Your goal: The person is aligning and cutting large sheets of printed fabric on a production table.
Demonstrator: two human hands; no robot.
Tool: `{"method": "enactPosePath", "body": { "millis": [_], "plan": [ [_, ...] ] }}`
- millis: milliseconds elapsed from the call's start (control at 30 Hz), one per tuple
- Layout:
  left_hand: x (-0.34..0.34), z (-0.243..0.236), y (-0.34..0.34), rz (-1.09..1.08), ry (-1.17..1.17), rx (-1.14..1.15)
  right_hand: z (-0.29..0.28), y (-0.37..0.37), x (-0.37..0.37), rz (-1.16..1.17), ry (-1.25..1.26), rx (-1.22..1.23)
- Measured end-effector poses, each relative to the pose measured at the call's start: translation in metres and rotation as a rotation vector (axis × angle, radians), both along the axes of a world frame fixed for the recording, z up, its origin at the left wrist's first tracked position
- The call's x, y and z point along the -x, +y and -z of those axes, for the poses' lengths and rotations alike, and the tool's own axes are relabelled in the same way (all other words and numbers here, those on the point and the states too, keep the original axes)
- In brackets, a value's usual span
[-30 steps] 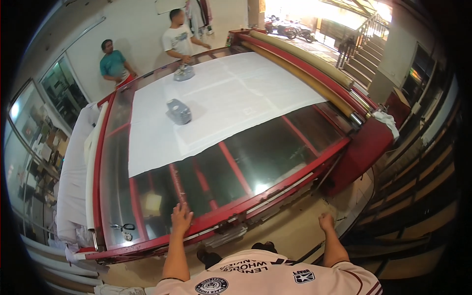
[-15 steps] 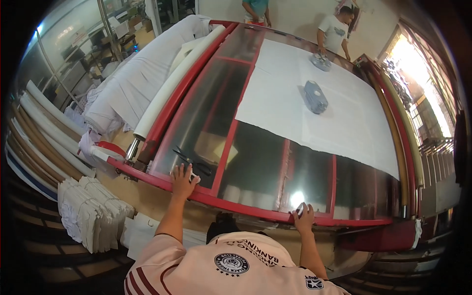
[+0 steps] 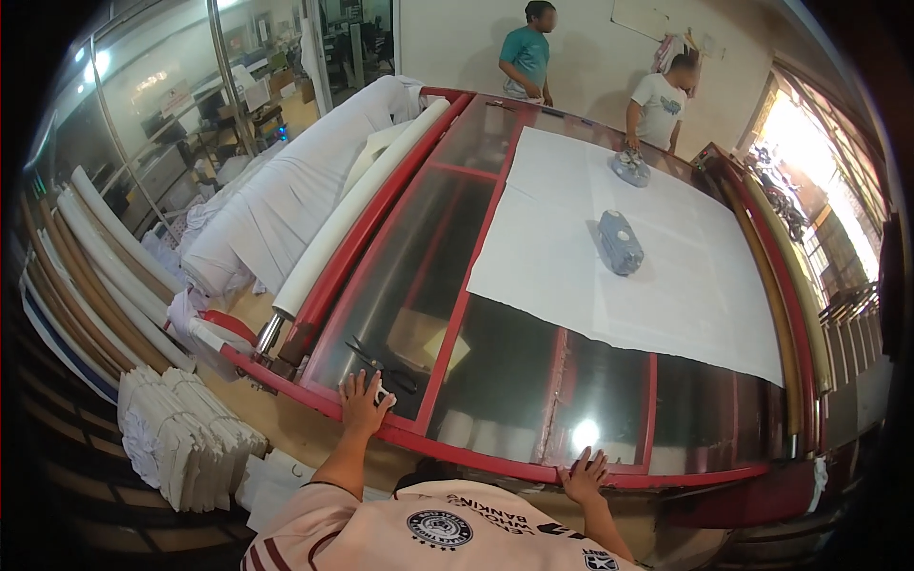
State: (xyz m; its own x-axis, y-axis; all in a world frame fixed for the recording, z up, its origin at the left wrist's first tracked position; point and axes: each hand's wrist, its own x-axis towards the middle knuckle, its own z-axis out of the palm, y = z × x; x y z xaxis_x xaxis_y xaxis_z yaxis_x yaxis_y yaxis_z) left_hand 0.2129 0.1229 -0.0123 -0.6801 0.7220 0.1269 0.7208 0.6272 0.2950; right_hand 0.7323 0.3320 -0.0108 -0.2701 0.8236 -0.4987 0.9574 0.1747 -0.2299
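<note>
My left hand (image 3: 362,403) rests with fingers spread on the near left part of a red-framed, glass-topped table (image 3: 514,468). A small white item (image 3: 386,396) shows beside its thumb; I cannot make out whether it is held. Just beyond the fingers lie black scissors (image 3: 383,367) on the glass. My right hand (image 3: 584,476) lies open on the table's near red edge, holding nothing. Farther off, a large white sheet (image 3: 543,238) covers much of the glass. Two grey-blue wrapped bundles, one nearer (image 3: 622,246) and one farther (image 3: 631,171), sit on it.
A person in a white shirt (image 3: 657,109) has a hand at the farther bundle; another in teal (image 3: 526,57) stands behind the table. A white roll (image 3: 367,205) and draped fabric (image 3: 276,200) run along the left. Tubes (image 3: 114,257) and stacked white bundles (image 3: 186,433) stand at lower left.
The view has tilted up, so the table sits lower and more of both people shows. My right hand's fingers are more spread now. My left hand keeps its place by the scissors.
</note>
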Motion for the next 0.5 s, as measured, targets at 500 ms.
{"method": "enactPosePath", "body": {
  "millis": [500],
  "plan": [
    [0.013, 0.001, -0.006, 0.033, -0.05, 0.031, -0.011, -0.011, 0.044, 0.24, -0.136, -0.082]
  ]
}}
